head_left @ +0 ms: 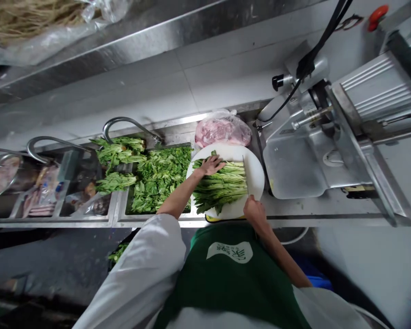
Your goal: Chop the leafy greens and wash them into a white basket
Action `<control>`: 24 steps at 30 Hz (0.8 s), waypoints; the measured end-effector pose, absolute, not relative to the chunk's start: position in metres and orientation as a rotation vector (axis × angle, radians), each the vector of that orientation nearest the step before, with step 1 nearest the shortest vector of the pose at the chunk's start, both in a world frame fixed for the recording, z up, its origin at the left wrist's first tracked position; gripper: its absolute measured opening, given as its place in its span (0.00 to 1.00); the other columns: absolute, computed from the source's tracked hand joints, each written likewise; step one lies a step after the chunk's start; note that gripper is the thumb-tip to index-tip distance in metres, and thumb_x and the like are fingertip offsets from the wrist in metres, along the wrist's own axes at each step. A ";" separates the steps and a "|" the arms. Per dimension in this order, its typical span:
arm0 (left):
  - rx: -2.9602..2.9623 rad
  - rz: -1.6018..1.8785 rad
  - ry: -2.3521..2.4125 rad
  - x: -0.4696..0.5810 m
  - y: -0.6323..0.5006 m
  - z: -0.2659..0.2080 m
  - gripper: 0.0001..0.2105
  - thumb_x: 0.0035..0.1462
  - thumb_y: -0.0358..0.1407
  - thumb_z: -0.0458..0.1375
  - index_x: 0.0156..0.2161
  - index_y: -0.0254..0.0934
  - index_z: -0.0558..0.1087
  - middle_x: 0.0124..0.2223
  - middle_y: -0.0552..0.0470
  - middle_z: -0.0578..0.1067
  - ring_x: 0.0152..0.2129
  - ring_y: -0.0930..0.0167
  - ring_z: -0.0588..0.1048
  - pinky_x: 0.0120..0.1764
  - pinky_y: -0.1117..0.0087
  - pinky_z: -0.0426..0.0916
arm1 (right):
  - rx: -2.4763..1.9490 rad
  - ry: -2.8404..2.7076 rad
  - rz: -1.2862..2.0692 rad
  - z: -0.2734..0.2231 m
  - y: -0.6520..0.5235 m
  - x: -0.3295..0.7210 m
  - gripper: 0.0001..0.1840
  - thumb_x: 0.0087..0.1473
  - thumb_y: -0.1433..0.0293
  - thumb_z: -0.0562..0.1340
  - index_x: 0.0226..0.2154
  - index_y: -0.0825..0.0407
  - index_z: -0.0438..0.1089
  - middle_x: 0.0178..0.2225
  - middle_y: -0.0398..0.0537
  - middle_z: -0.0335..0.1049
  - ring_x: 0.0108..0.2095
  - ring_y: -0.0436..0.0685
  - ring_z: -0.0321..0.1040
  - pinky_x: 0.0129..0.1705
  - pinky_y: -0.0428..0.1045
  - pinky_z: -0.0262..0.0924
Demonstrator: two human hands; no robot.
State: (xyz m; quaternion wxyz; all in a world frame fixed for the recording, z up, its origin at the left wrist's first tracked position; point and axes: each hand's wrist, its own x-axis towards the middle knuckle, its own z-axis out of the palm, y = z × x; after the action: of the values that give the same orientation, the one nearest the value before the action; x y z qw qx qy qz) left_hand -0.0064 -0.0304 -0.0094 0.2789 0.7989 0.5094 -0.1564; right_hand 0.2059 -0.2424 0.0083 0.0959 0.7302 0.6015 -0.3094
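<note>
Gripping the knife (245,171), the right hand (255,211) could nick the left hand (211,166), spread flat over the leafy stalks (222,185), should these slide under pressure.

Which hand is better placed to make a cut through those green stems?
Probably the right hand: it grips the knife, whose blade stands by the stem ends of the leafy greens. The left hand rests spread on them.

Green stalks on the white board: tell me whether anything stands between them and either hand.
Nothing visible blocks the left hand; it lies on the green stalks. Between the right hand and the stalks, only the knife it grips shows, its blade by their right-hand ends on the white board.
</note>
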 end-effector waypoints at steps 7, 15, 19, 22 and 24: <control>2.165 -0.514 1.392 -0.019 -0.112 0.010 0.62 0.49 0.72 0.54 0.75 0.32 0.36 0.73 0.28 0.50 0.67 0.41 0.54 0.63 0.38 0.51 | 2.153 1.760 -1.004 0.002 -0.236 0.215 0.17 0.65 0.75 0.49 0.51 0.61 0.66 0.41 0.68 0.77 0.44 0.66 0.77 0.44 0.53 0.65; 2.295 -0.470 1.695 0.018 -0.197 -0.003 0.71 0.36 0.71 0.65 0.75 0.41 0.33 0.74 0.27 0.41 0.68 0.31 0.42 0.62 0.29 0.43 | 2.130 1.745 -0.931 0.000 -0.235 0.201 0.18 0.63 0.74 0.52 0.53 0.63 0.65 0.43 0.68 0.77 0.44 0.66 0.77 0.43 0.52 0.64; 2.338 -0.470 1.724 0.024 -0.209 -0.016 0.70 0.35 0.65 0.70 0.75 0.46 0.34 0.74 0.29 0.44 0.68 0.30 0.43 0.61 0.28 0.44 | 2.094 1.761 -0.928 0.005 -0.233 0.211 0.17 0.65 0.73 0.50 0.52 0.61 0.65 0.41 0.66 0.77 0.43 0.65 0.77 0.41 0.50 0.63; 2.353 -0.440 1.716 0.021 -0.199 -0.020 0.71 0.35 0.62 0.72 0.75 0.48 0.33 0.73 0.29 0.47 0.67 0.33 0.49 0.62 0.30 0.46 | 2.084 1.812 -0.864 0.005 -0.227 0.230 0.17 0.69 0.69 0.47 0.49 0.59 0.67 0.40 0.64 0.77 0.43 0.63 0.77 0.41 0.50 0.62; 2.355 -0.406 1.708 0.017 -0.184 -0.019 0.71 0.35 0.62 0.73 0.75 0.48 0.32 0.73 0.29 0.50 0.67 0.36 0.52 0.62 0.32 0.48 | 2.078 1.826 -0.807 0.004 -0.223 0.239 0.18 0.70 0.68 0.46 0.49 0.58 0.67 0.40 0.63 0.77 0.43 0.63 0.77 0.41 0.50 0.61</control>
State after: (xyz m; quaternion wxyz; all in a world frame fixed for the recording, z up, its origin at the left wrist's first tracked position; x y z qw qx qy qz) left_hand 0.0173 -0.1841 -0.0193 0.1016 0.7976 0.5784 -0.1376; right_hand 0.2392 -0.2226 0.0039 0.1297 0.7150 0.6284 -0.2776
